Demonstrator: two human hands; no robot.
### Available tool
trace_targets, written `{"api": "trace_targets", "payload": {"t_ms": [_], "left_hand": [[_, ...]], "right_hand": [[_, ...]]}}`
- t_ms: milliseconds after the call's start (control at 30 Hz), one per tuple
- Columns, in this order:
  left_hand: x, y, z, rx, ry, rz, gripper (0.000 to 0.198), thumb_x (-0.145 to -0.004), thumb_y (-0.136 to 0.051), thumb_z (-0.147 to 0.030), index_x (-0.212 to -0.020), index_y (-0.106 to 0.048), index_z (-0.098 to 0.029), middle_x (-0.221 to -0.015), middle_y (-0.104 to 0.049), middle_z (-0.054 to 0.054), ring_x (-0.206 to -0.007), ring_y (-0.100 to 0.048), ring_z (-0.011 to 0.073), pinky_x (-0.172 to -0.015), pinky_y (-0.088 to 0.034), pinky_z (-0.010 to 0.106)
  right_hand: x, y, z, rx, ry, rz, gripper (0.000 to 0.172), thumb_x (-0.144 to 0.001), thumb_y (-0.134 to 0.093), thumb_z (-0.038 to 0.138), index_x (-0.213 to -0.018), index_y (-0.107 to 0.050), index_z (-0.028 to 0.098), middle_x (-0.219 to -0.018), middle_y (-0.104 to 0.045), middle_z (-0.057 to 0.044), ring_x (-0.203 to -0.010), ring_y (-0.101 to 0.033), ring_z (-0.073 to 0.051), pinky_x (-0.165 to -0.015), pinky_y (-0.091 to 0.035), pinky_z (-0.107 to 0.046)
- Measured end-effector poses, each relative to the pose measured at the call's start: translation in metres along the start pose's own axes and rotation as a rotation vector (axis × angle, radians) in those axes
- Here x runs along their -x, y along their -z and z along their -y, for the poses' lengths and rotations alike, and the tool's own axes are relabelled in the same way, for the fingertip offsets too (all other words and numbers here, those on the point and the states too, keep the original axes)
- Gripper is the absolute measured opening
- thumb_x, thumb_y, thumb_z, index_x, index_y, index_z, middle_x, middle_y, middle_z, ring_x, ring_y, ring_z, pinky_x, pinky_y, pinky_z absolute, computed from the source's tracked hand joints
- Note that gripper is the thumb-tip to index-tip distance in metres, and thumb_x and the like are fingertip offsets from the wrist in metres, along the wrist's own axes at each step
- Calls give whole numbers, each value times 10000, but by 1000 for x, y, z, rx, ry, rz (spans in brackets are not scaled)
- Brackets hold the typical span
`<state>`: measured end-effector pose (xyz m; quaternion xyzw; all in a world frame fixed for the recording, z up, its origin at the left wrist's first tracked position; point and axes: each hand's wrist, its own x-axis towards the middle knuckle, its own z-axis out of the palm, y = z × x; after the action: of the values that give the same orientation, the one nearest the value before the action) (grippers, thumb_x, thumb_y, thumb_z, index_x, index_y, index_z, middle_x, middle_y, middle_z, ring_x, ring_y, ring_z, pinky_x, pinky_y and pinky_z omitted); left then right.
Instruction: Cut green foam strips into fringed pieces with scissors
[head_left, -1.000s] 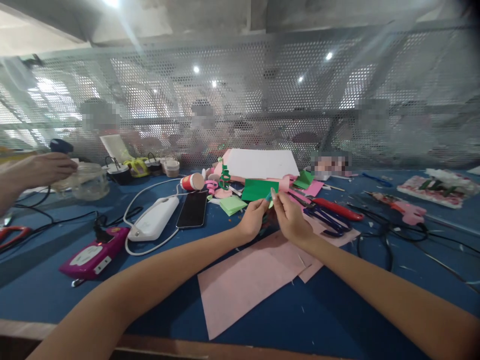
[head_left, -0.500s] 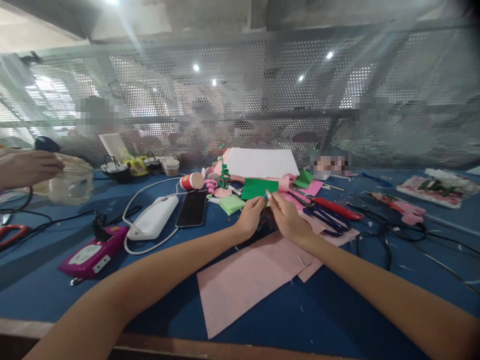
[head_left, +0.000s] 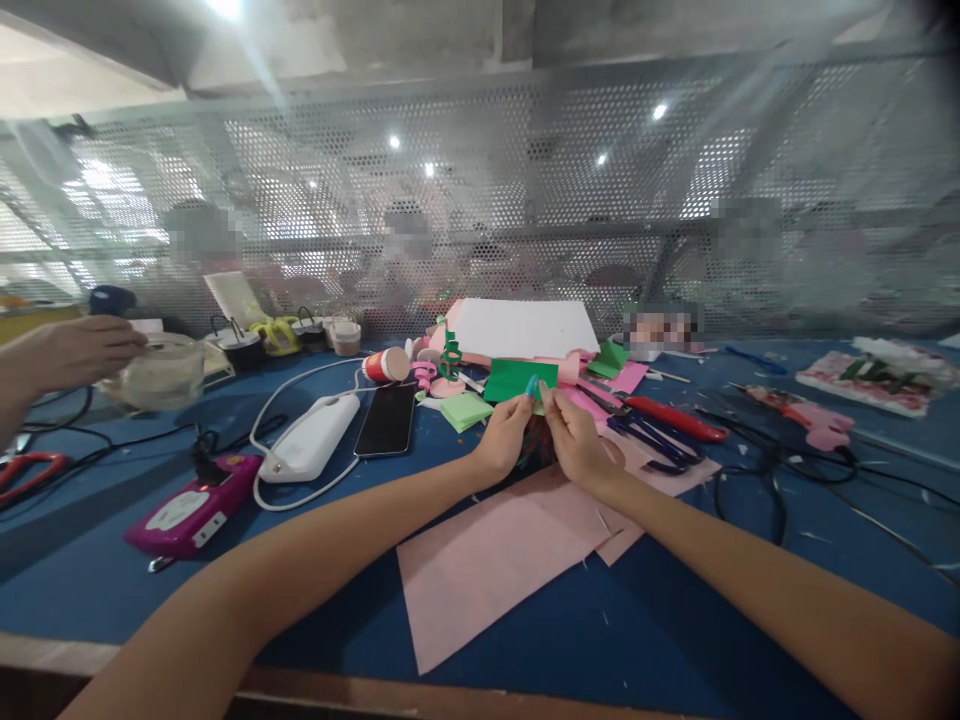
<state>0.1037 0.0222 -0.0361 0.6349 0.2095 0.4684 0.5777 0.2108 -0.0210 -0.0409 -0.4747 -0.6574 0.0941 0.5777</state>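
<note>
My left hand (head_left: 504,436) and my right hand (head_left: 579,437) meet above the blue table (head_left: 675,620), fingertips pinched together on a small craft piece (head_left: 535,436) that shows green and dark red between them. It is mostly hidden by my fingers. Pink paper sheets (head_left: 487,565) lie just below my hands. A green paper sheet (head_left: 517,378) lies just beyond my fingertips. Red and blue scissors (head_left: 660,425) rest to the right of my right hand.
A black phone (head_left: 387,418), a white power bank (head_left: 307,448) with cable and a magenta device (head_left: 191,503) lie left. Another person's hand (head_left: 71,350) holds a glass jar (head_left: 161,372) at far left. Black cables (head_left: 780,470) and a pink glue gun (head_left: 814,420) lie right. A perforated metal screen (head_left: 525,200) backs the table.
My hands stay pinched on the small piece, shifting only slightly. The other person's hand with the glass jar moved a little at the far left.
</note>
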Motion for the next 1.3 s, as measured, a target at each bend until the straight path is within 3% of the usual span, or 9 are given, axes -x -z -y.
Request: {"api": "trace_targets", "payload": {"t_ms": [333,533,700,900,1100,1300], "left_hand": [[0,-2,-1,-2,52,-53,417,-731,-565,-505,-582,-375,-165,-523,-302,-69,-478,-250,47,-447,-193,216],[-3,1,4,-155,-15,-54,421,-770,-506,-497,-564,-342,-169,-541,-285,-60,-512,-244,59,-481,-207,223],[-2,2,4,-188,-60,-27,422,-791,-451,-540,-612,-409,-160,-560,-357,-44,-535,-307,74,-507,-251,227],[-1,1,0,-187,7,-124,435,-809,-405,-560,-617,-400,-169,-534,-351,-47,-498,-309,76,-480,-248,232],[-2,3,3,-307,-115,-61,380,-856,-381,-483,-681,-470,-159,-618,-427,-18,-590,-379,102,-557,-318,241],[2,2,0,-401,-208,-42,355,-886,-329,-445,-699,-454,-171,-673,-451,-4,-643,-406,120,-626,-342,257]], "right_hand": [[0,-1,1,65,-10,-13,318,-912,-319,431,-678,-375,223,-530,-380,38,-480,-367,-128,-464,-245,-264],[-5,-4,-1,-5,-103,-84,381,-887,-327,487,-630,-383,211,-565,-401,26,-543,-387,-130,-501,-289,-258],[-5,-4,0,59,-134,-95,395,-877,-351,495,-601,-370,212,-523,-390,36,-505,-381,-126,-485,-270,-258],[-3,-1,7,85,-142,-87,383,-883,-361,476,-600,-363,218,-492,-389,44,-471,-384,-122,-469,-268,-252],[-3,-3,7,174,-76,-115,341,-886,-339,422,-608,-349,224,-518,-389,35,-490,-392,-133,-485,-268,-265],[0,-6,10,133,-114,-118,330,-889,-319,417,-620,-351,229,-508,-368,40,-466,-373,-131,-459,-266,-264]]}}
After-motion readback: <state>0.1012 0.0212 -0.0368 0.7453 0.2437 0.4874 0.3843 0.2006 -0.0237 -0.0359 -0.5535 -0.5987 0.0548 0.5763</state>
